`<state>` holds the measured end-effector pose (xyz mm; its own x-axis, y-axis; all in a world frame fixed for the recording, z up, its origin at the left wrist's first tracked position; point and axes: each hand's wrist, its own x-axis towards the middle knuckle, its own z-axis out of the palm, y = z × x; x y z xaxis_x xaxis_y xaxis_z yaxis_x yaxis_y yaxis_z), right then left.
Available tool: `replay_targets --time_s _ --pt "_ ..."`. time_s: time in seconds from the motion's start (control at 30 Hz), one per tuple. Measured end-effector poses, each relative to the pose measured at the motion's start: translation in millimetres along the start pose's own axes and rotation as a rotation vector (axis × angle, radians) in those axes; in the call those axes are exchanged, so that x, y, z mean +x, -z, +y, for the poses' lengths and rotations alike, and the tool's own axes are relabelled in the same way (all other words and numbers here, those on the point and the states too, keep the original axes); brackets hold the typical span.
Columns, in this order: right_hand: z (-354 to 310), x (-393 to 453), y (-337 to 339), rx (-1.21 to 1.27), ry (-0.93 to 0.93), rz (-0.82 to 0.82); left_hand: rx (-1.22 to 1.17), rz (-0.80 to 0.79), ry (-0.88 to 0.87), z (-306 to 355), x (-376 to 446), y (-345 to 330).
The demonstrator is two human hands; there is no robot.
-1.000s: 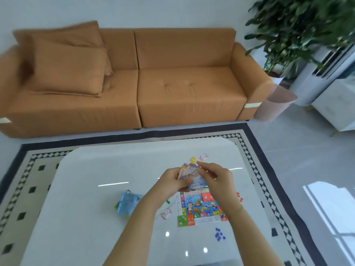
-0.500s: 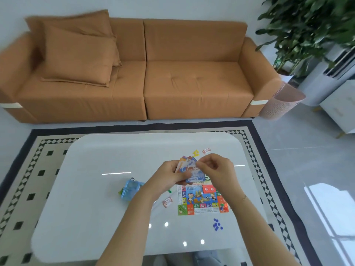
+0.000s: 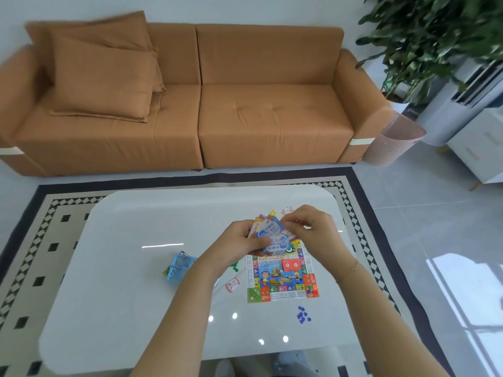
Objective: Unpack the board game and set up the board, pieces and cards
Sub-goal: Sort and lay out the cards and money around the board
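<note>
Your left hand [image 3: 239, 242] is gripping a fanned stack of colourful paper cards [image 3: 270, 231] above the far edge of the square printed game board [image 3: 281, 277], which is lying flat on the glossy white table [image 3: 130, 268]. Your right hand [image 3: 310, 229] is pinching the stack's top right corner.

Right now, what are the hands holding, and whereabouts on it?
A fanned stack of cards. The left hand grips its lower left edge, thumb across the front; the right hand pinches the top card's upper right corner.

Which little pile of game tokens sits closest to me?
The blue tokens, just off the board's near edge; the green tokens lie farther away, left of it.
</note>
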<state>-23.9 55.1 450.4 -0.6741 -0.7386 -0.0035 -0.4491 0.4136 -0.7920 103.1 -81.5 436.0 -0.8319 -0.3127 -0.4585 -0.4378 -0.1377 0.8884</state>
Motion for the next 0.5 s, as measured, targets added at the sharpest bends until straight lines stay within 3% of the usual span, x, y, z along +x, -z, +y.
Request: replay_targets --time_s 0.17,0.5 --pt "-3 -5 5 0.213 -0.082 -0.003 -0.010 0.004 -0.003 0 1 -6" --pt "0 -8 10 0.307 -0.132 -0.002 0.011 0.052 -0.024 4 5 -13"
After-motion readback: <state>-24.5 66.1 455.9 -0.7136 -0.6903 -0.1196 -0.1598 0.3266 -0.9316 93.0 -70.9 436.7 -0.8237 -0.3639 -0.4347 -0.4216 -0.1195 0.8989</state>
